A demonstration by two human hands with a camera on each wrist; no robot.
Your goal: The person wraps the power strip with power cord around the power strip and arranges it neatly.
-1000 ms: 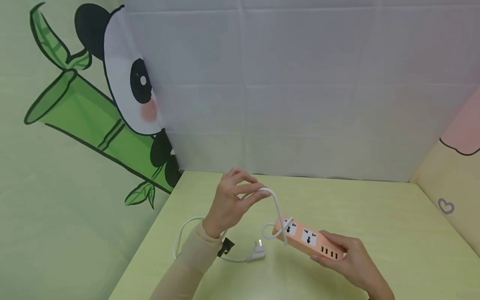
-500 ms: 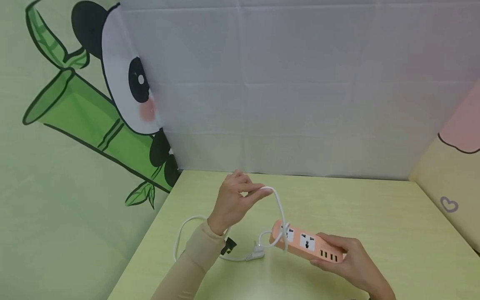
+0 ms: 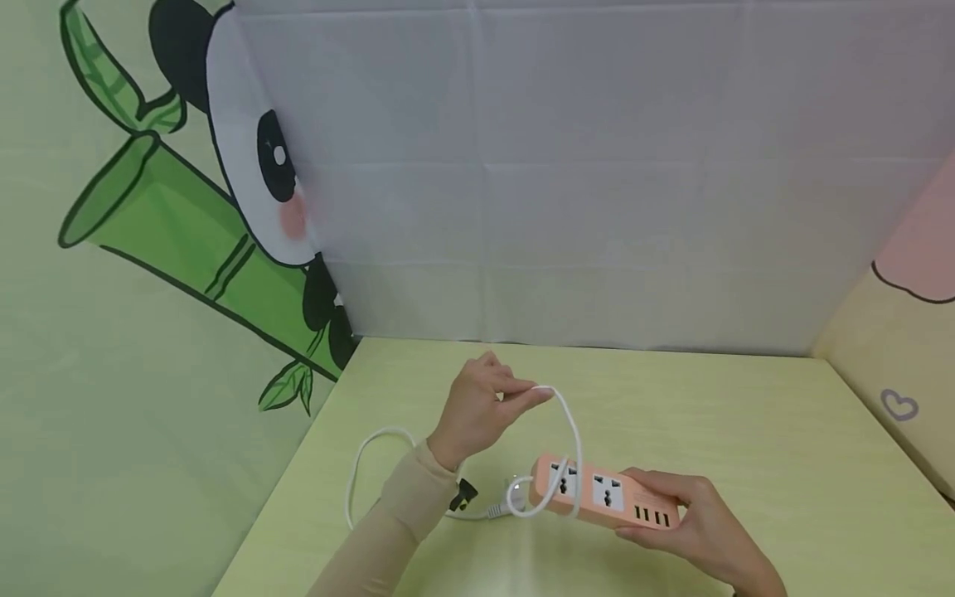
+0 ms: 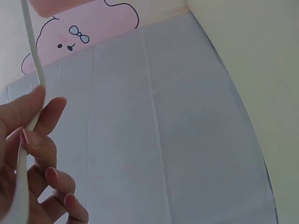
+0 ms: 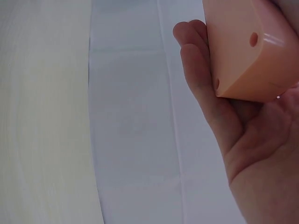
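Note:
My right hand (image 3: 690, 518) grips the right end of an orange power strip (image 3: 625, 487), the end with the USB ports, and holds it above the table. White sockets face up on the strip's left part. Between thumb and index finger, my left hand (image 3: 481, 410) pinches the white power cord (image 3: 574, 427), raised up and left of the strip. From there the cord drops in front of the strip and loops round its left end. In the left wrist view the cord (image 4: 32, 44) runs between the fingertips. The right wrist view shows the strip's end (image 5: 243, 51) against the palm.
On the yellow table (image 3: 746, 431) lies a further loop of the cord (image 3: 354, 473), partly behind the left forearm. A black tie (image 3: 464, 495) and the white plug (image 3: 511, 497) lie near the strip's left end. A grey-white backdrop (image 3: 582, 182) stands behind the table.
The left hand has moved slightly right and down with the cord. The strip's left end has swung a little left and down, and the cord loop now lies lower across it.

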